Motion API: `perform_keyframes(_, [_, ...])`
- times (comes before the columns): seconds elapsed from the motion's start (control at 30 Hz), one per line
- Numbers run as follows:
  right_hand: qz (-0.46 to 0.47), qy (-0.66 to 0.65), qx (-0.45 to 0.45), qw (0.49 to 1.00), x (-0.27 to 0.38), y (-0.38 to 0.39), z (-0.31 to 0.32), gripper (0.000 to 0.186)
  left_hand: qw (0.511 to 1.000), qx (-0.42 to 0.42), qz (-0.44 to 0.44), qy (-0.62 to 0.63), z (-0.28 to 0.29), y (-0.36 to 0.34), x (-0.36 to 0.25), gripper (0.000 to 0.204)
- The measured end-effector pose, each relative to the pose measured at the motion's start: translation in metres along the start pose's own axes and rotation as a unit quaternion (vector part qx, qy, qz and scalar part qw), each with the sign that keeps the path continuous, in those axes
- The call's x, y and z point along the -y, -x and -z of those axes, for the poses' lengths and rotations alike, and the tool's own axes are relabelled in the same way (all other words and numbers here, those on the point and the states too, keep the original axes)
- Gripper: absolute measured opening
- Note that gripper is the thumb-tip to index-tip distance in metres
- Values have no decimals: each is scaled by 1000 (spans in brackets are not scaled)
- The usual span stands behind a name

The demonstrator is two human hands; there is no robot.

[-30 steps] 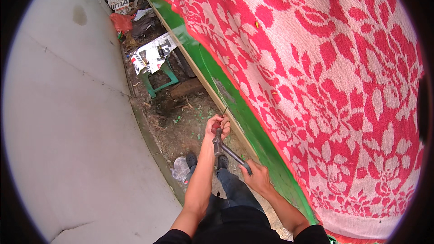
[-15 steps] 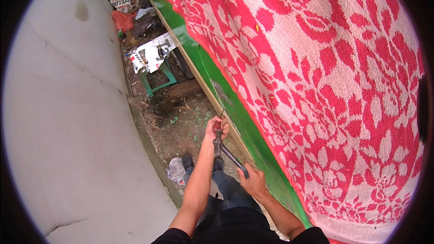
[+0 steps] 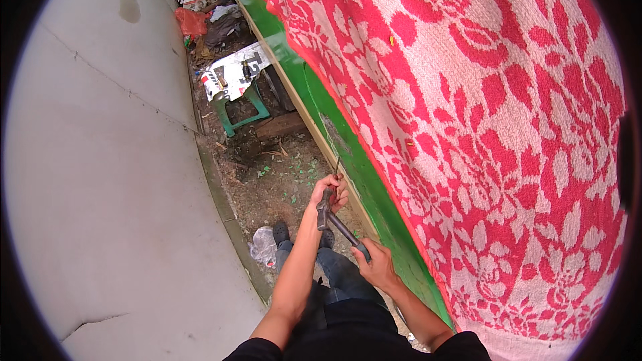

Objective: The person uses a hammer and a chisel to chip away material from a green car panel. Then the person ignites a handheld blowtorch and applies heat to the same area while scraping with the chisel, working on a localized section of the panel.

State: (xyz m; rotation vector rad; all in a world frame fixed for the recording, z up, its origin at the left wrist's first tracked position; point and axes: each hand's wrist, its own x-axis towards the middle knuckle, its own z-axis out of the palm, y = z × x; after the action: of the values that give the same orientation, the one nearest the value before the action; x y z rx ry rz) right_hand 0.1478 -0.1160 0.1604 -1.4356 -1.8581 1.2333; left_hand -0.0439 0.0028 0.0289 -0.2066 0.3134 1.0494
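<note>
Holding a chisel [image 3: 336, 168] to the green board [image 3: 374, 194] while a hammer [image 3: 338, 222] waits below it.

Left hand [image 3: 332, 192], just above frame centre, pinches the thin chisel, which runs up from the fist. Right hand [image 3: 376, 266], lower and to the right, is clenched on the hammer handle; the shaft slants up-left, its head just under the left hand.

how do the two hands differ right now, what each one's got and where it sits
The left hand is farther out, up by the wooden strip along the green panel, pinching a thin nail-like piece. The right hand sits nearer the body, lower, wrapped round the hammer handle. Both are bare and closed on something.
</note>
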Motion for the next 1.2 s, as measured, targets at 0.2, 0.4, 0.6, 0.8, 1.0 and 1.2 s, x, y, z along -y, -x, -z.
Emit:
perform_keyframes(0.2, [19, -18, 8, 1000, 8, 2, -1, 19, 999, -29, 12, 9, -2, -3, 0, 11])
perform_keyframes(0.4, [77, 8, 19, 997, 15, 6, 6, 21, 998, -12, -13, 67, -5, -4, 9, 7])
perform_keyframes(0.6, [-41, 68, -43, 996, -7, -5, -5, 16, 999, -3, -31, 41, -5, -2, 14, 10])
perform_keyframes(0.8, [-45, 22, -61, 997, 1, -1, 14, 15, 994, -96, -49, 14, -28, 6, 7, 14])
perform_keyframes(1.0, [-40, 8, -47, 998, 4, 6, 14, 16, 995, -86, -46, -29, -38, -1, -4, 15])
perform_keyframes(1.2, [-43, -2, -39, 998, 6, 10, 8, 16, 995, -74, -42, -47, -34, -17, -20, 12])
